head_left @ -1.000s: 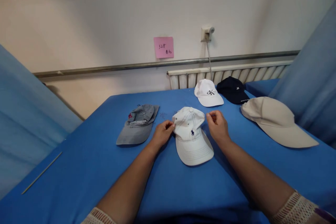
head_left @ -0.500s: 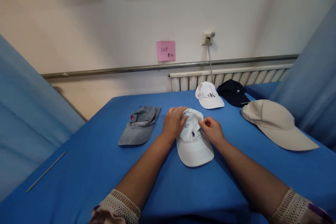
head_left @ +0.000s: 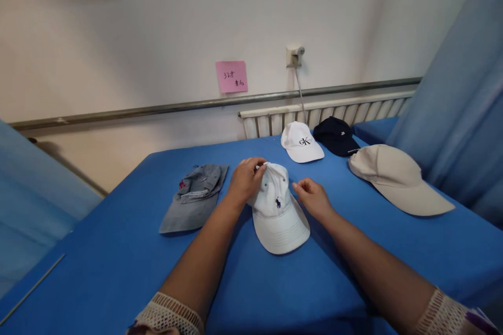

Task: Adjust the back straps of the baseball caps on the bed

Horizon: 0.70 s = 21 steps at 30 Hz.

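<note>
A white baseball cap with a small dark rider emblem sits upright on the blue cloth, its brim pointing towards me. My left hand grips the upper left of its crown, thumb and fingers pinched near the top button. At the cap's right side is my right hand, its fingers curled together with nothing visible in them; the fingertips look just clear of the crown. A grey baseball cap with a red emblem and a dented crown lies to the left of my left hand.
Behind are a white cap with black letters and a navy cap. A beige cap lies right. A thin stick rests at the left on the blue-covered table. Blue curtains hang at both sides.
My left hand has moved from the cap's left side up to its crown top. My right hand came in to touch the crown, then drew slightly off. The view has shifted right.
</note>
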Tool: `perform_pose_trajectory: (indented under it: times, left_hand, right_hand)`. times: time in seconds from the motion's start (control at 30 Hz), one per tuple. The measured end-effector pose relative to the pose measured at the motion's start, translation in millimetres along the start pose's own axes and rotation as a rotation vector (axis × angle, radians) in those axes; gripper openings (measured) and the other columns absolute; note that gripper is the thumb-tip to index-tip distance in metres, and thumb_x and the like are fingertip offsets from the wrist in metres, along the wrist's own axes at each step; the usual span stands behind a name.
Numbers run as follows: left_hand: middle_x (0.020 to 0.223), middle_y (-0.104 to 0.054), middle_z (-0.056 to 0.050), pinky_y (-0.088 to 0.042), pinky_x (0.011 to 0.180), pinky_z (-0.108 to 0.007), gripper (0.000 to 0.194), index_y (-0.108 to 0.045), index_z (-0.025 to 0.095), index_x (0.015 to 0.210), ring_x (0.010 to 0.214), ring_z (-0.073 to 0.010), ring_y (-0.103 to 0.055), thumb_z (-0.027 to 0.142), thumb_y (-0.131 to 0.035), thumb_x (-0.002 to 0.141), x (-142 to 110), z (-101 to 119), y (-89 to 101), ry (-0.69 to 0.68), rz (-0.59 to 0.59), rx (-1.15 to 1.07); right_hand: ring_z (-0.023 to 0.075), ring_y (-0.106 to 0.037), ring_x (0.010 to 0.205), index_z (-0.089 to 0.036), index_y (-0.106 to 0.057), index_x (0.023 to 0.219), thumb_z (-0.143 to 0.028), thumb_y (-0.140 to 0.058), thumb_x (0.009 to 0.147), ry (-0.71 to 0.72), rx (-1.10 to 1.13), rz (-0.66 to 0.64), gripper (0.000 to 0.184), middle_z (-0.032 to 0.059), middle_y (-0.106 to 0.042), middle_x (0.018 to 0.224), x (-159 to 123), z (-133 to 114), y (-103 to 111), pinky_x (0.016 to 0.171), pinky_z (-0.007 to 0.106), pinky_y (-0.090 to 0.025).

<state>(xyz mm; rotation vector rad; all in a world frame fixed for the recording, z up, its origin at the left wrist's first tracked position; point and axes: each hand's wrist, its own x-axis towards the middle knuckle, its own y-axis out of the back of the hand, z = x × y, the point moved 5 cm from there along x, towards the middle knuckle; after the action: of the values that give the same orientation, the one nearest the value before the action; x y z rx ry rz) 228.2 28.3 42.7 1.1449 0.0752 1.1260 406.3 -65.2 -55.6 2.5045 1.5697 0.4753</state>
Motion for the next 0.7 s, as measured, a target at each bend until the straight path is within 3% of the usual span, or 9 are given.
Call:
perform_pose_trajectory:
  times: [0.07, 0.17, 0.23, 0.33, 0.4, 0.47, 0.6, 0.7]
  left_hand:
    - [0.095, -0.069, -0.006, -0.046, 0.084, -0.035, 0.022, -0.069, 0.022, 0.102, 0.089, -0.0224, -0.062, 0.027, -0.053, 0.087, 0.4, 1.2, 6.9, 0.011, 0.041, -0.014]
    - [0.099, -0.068, -0.007, -0.046, 0.085, -0.034, 0.026, -0.068, 0.023, 0.108, 0.089, -0.0218, -0.062, 0.028, -0.051, 0.089, 1.0, 6.4, 14.4, -0.004, 0.072, -0.011]
    - [0.101, -0.067, -0.007, -0.046, 0.085, -0.033, 0.029, -0.067, 0.023, 0.113, 0.09, -0.0216, -0.062, 0.026, -0.05, 0.089, 0.9, 9.6, 16.3, -0.029, 0.062, 0.01]
    - [0.098, -0.065, -0.007, -0.046, 0.084, -0.033, 0.032, -0.067, 0.024, 0.116, 0.09, -0.0216, -0.061, 0.023, -0.049, 0.09, 0.7, 9.3, 17.0, -0.042, 0.036, 0.057]
    - [0.096, -0.064, -0.008, -0.046, 0.084, -0.033, 0.034, -0.067, 0.023, 0.118, 0.09, -0.0224, -0.061, 0.022, -0.047, 0.09, 1.4, 6.6, 17.4, -0.038, 0.019, 0.104]
    - [0.099, -0.065, -0.009, -0.046, 0.086, -0.034, 0.034, -0.066, 0.02, 0.118, 0.093, -0.0241, -0.062, 0.022, -0.046, 0.091, 2.6, 3.7, 18.1, -0.04, -0.001, 0.141]
    - [0.103, -0.066, -0.01, -0.045, 0.088, -0.036, 0.032, -0.067, 0.018, 0.114, 0.097, -0.0258, -0.062, 0.024, -0.046, 0.091, 4.4, -0.8, 22.7, -0.041, -0.013, 0.159]
    - [0.1, -0.068, -0.008, -0.046, 0.088, -0.035, 0.027, -0.069, 0.019, 0.107, 0.096, -0.0241, -0.062, 0.025, -0.049, 0.09, 4.3, -1.5, 24.6, -0.025, -0.022, 0.134]
  right_hand:
    - [0.0148, -0.052, 0.051, -0.02, -0.053, 0.055, -0.053, -0.053, 0.083, -0.059, -0.123, -0.072, 0.043, -0.0013, -0.054, 0.05, -21.0, 1.6, 7.3, 0.051, 0.026, -0.037]
    - [0.0134, -0.051, 0.043, -0.019, -0.057, 0.053, -0.056, -0.046, 0.087, -0.207, -0.139, -0.301, 0.052, 0.0014, -0.058, 0.05, -61.1, 8.0, 10.6, 0.046, 0.026, -0.036]
    - [0.0114, -0.05, 0.038, -0.018, -0.061, 0.06, -0.056, -0.051, 0.085, -0.351, -0.025, -0.382, 0.047, 0.0035, -0.065, 0.058, -84.4, 11.7, 10.9, 0.041, 0.024, -0.033]
    - [0.0118, -0.058, 0.045, -0.018, -0.066, 0.086, -0.051, -0.062, 0.08, -0.575, 0.331, -0.441, 0.033, 0.0086, -0.072, 0.086, -106.2, 11.0, 3.1, 0.035, 0.02, -0.03]
    - [0.0126, -0.064, 0.055, -0.019, -0.065, 0.095, -0.045, -0.067, 0.079, -0.663, 0.563, -0.411, 0.03, 0.01, -0.071, 0.096, -109.6, 7.7, -3.9, 0.036, 0.018, -0.033]
    - [0.0125, -0.065, 0.062, -0.018, -0.066, 0.09, -0.042, -0.07, 0.078, -0.711, 0.705, -0.323, 0.027, 0.0087, -0.069, 0.09, -106.0, 6.9, -9.6, 0.039, 0.017, -0.038]
    - [0.0088, -0.055, 0.051, -0.017, -0.061, 0.076, -0.032, -0.076, 0.074, -0.739, 0.8, -0.124, 0.021, -0.0002, -0.058, 0.062, -91.2, 14.1, -13.9, 0.04, 0.016, -0.038]
    - [0.0058, -0.046, 0.045, -0.017, -0.056, 0.074, -0.029, -0.08, 0.069, -0.672, 0.814, -0.041, 0.027, -0.0048, -0.051, 0.054, -84.0, 22.3, -5.8, 0.039, 0.015, -0.036]
